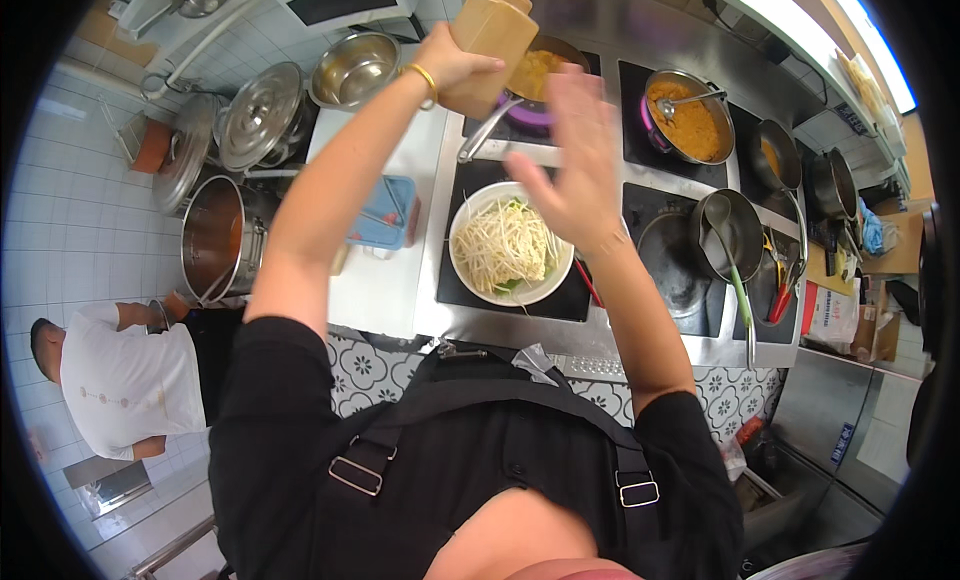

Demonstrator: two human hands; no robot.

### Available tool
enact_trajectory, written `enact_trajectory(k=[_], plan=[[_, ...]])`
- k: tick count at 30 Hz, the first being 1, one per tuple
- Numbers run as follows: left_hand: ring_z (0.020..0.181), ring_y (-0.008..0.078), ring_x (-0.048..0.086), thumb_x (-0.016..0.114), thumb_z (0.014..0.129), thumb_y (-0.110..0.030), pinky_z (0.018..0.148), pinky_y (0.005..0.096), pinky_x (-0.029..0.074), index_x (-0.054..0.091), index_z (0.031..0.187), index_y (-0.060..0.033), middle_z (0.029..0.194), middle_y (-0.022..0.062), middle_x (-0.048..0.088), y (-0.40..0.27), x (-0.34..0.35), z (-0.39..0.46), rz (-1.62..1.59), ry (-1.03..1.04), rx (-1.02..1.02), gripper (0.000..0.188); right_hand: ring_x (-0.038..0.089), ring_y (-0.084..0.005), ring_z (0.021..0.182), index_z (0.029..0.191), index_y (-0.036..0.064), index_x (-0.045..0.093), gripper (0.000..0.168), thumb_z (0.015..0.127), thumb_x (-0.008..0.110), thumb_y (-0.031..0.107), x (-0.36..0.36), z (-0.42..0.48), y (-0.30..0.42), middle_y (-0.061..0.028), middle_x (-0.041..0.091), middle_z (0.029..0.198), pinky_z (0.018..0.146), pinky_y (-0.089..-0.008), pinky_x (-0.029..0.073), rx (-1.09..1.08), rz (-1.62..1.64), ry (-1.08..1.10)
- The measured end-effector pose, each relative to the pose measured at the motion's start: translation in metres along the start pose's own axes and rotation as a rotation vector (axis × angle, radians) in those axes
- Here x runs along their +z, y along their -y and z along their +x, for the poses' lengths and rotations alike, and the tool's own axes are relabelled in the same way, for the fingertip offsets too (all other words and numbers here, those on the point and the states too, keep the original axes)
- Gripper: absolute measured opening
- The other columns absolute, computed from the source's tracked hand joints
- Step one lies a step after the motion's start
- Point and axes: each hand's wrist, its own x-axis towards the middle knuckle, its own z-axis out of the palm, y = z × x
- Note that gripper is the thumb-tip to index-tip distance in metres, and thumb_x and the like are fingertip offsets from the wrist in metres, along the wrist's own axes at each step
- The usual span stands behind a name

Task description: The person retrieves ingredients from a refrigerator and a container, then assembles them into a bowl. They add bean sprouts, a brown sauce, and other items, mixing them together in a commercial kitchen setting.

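My left hand [454, 61] grips a squeeze bottle [489, 44] of tan sauce, its nozzle pointing up and away from me. Blurred by motion, my right hand [574, 167] is raised with its fingers apart and holds nothing. Below it, a white bowl [459, 269] heaped with bean sprouts [499, 239] rests on a black induction hob; some green leaf shows under the sprouts. Behind the two hands, a long-handled pan [536, 76] of yellow-orange food stands on a hob, partly hidden by the bottle and my right hand.
Right of my hands stand a pot [690, 119] of orange stew with a ladle and a dark pan [726, 235] with a green-handled ladle. On the left are a blue-lidded container [386, 212], a steel bowl [356, 70] and a tall stockpot [217, 239]. A person [131, 374] works there.
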Motion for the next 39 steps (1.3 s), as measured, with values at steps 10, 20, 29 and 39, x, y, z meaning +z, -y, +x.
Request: enact_trajectory(k=[10,20,29,39], plan=[[0.101,0.0254,0.054,0.048,0.085,-0.023,0.088,0.0421,0.039,0.055,0.109,-0.0132,0.104,0.0078,0.059,0.003,0.028,0.099,1.562,-0.256,0.992,0.027,0.047,-0.0318,0.119,0.115,-0.001,0.057,0.028,0.09,0.051,0.011,-0.085,-0.18,-0.022,-0.0183,0.046,0.132,0.101,-0.0387,0.035,0.518,0.034,0.004],[0.102,0.0247,0.053,0.052,0.082,-0.027,0.091,0.0432,0.037,0.055,0.107,-0.0145,0.104,0.0052,0.058,-0.024,0.067,0.119,1.577,-0.125,1.2,0.028,0.05,-0.0299,0.116,0.112,-0.002,0.059,0.026,0.091,0.052,0.012,-0.097,-0.209,-0.029,-0.0163,0.048,0.13,0.099,-0.0373,0.038,0.573,0.017,-0.039],[0.099,0.023,0.054,0.052,0.084,-0.03,0.085,0.0425,0.04,0.06,0.101,-0.017,0.098,0.0037,0.061,-0.035,0.084,0.107,1.552,0.077,0.96,0.024,0.051,-0.03,0.114,0.109,-0.002,0.06,0.024,0.09,0.052,0.011,-0.1,-0.21,-0.029,-0.0163,0.051,0.126,0.098,-0.0373,0.039,0.57,0.036,-0.048],[0.1,0.0221,0.053,0.05,0.085,-0.028,0.086,0.0415,0.035,0.059,0.107,-0.0146,0.1,0.0037,0.061,-0.05,0.082,0.078,1.509,-0.098,0.794,0.028,0.046,-0.0387,0.12,0.128,-0.003,0.047,0.064,0.074,0.072,0.023,-0.017,-0.053,-0.118,-0.0243,0.051,0.126,0.1,-0.0415,0.038,0.192,0.01,-0.044]])
